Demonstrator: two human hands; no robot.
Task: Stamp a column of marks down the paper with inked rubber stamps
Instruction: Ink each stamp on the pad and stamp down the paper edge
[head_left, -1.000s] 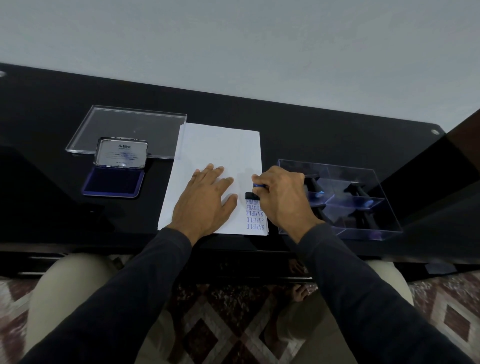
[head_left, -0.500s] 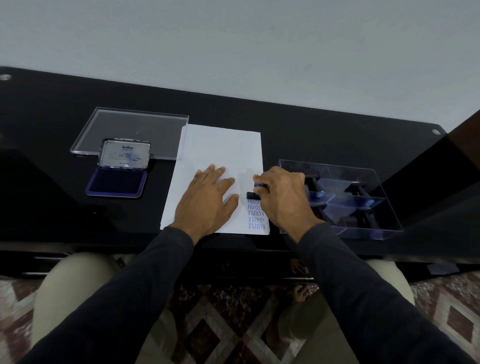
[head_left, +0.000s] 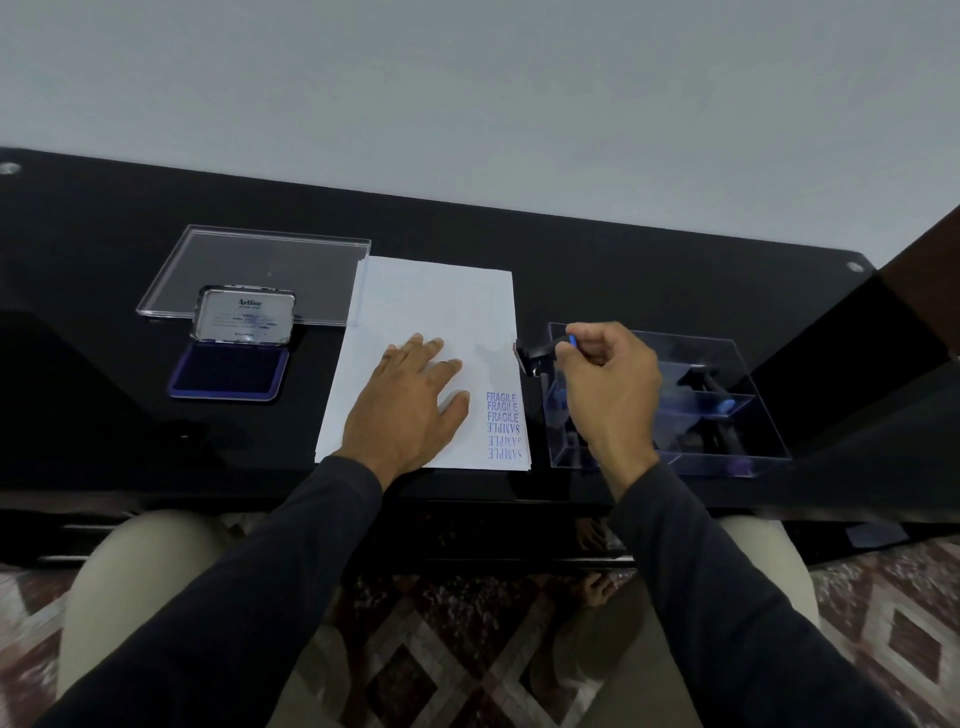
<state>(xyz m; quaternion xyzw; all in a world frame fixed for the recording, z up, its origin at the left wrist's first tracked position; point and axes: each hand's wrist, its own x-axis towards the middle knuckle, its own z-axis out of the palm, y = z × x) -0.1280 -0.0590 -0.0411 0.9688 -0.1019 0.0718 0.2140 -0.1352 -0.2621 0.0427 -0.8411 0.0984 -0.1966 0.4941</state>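
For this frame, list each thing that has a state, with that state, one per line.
Blue ink pad in metal case: lid open, propped upright.
White paper sheets: flat on the table, three FRAGILE and three SAMPLE marks along the right edge.
Black rubber stamp with blue handle: lifted, off the paper.
Left hand: flat, pressing the paper.
Right hand: gripping the stamp.
Clear plastic tray: uncovered, holding other stamps.
Clear plastic lid: lying flat beside the paper.

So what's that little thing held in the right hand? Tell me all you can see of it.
It is a small rubber stamp: a dark body with a blue tip on its handle, probably plastic. The right hand pinches the handle, holding the stamp lifted and tipped sideways, its flat base toward the paper, just off the sheet's right edge and above the printed column. Only the hand touches it.
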